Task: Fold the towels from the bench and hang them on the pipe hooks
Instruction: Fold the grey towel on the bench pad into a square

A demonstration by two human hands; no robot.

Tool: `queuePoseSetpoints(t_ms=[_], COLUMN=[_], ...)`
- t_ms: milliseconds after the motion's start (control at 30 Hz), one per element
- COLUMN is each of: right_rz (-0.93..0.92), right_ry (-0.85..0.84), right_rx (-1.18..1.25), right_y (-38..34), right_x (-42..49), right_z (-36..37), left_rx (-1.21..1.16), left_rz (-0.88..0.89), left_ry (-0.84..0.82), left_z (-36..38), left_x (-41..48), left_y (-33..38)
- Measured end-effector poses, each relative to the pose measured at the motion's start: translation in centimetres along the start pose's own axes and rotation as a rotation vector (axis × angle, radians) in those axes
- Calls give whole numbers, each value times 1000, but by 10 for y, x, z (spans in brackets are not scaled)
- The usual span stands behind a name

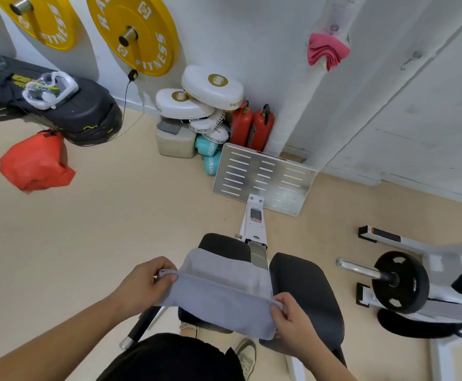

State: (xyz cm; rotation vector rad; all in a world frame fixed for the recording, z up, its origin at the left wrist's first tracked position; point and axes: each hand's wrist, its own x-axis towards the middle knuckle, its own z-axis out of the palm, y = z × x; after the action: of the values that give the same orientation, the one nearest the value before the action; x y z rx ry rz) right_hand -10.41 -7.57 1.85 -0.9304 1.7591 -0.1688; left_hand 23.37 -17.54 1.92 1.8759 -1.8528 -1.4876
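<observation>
I see a soft grey towel (221,292) with a fine nap and a hemmed edge, folded into a broad band and stretched between both hands. My left grip (144,284) pinches its left corner, thumb on top and fingers curled under. My right grip (293,317) pinches the near right corner in the same way. The towel is over the black padded bench (307,292), whose vinyl cushions are smooth and rounded. Its far edge lies on the left cushion and its near edge is lifted toward me.

Up on the right, a pink towel (327,50) hangs bunched in folds on a white wrapped pipe (301,105) that runs up the wall. It is well apart from both grips.

Beyond the bench stands a tilted silver metal footplate (263,180) cut with rows of slots. Behind it are two red fire extinguishers (263,127), just beside a stack of white oval boxing pads (213,83). One pad reads "BOXING" upside down.

The yellow weight plates (139,34) mounted on the wall read "FITNESS" in white letters. A crumpled orange bag (36,163) is at the left, and a black weight plate (400,281) sits on a steel bar at the right.
</observation>
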Motion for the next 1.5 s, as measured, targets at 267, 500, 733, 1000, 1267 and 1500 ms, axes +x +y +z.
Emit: queuePoseSetpoints(t_ms=[267, 500, 733, 1000, 1267, 1500], right_rz=[66, 173, 217, 248, 165, 68], right_ry=[221, 166, -63, -56, 5, 121], right_rx=[99, -7, -17, 131, 190, 138], right_y=[-19, -3, -14, -21, -23, -48], right_x=[79, 133, 158, 146, 108, 92], right_z=[0, 8, 24, 2, -1, 45], left_rx=[29, 45, -249, -626, -484, -141], left_rz=[-153, -329, -696, -760, -629, -365], left_ry=[48, 51, -136, -242, -300, 155], left_z=[9, 26, 49, 29, 8, -21], left_x=[94, 132, 127, 119, 90, 53], left_y=[1, -18, -23, -30, -19, -15])
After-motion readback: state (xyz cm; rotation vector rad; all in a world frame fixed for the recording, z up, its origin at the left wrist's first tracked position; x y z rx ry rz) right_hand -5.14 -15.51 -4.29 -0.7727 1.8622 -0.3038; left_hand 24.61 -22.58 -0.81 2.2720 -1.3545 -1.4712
